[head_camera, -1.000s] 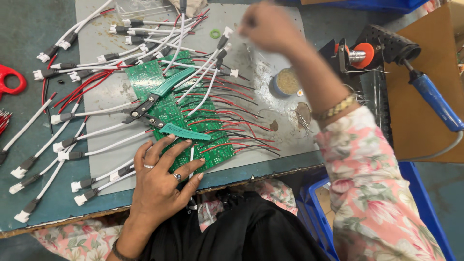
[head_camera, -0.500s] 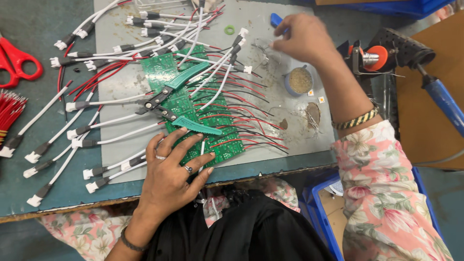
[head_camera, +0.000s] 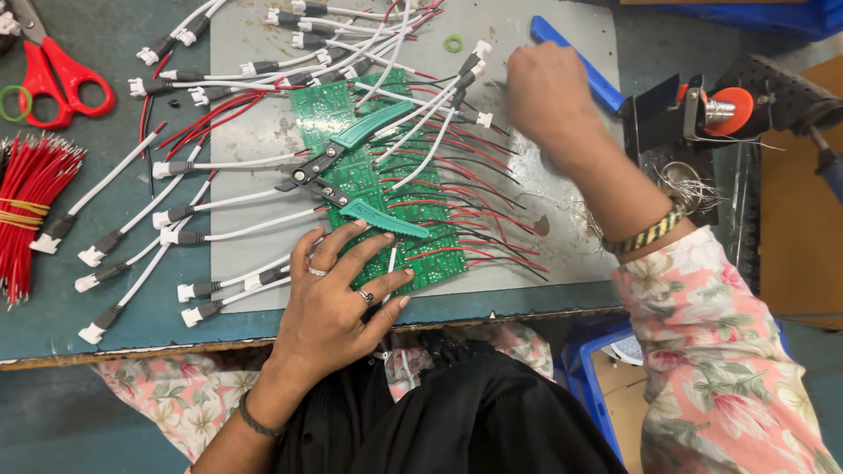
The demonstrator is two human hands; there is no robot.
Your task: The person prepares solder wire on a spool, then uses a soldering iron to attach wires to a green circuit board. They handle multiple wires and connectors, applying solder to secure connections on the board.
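Left hand flat and spread wide, gripping nothing, fingertips pressing the 6 o'clock edge of the green circuit board. Board lying on the grey mat at table centre, with teal-handled cutters resting across it. Right hand at 1 o'clock from the board, curled shut, seemingly around the blue-handled tool; tip hidden behind the knuckles.

Press down evenly through the spread fingers, to stop the board sliding on the mat. Work from the 3 o'clock side, where the red and black wires fan out. Steer clear of the white connector leads at 9 o'clock, and of the cutters. Mind the stand with the orange spool just beside the right wrist.
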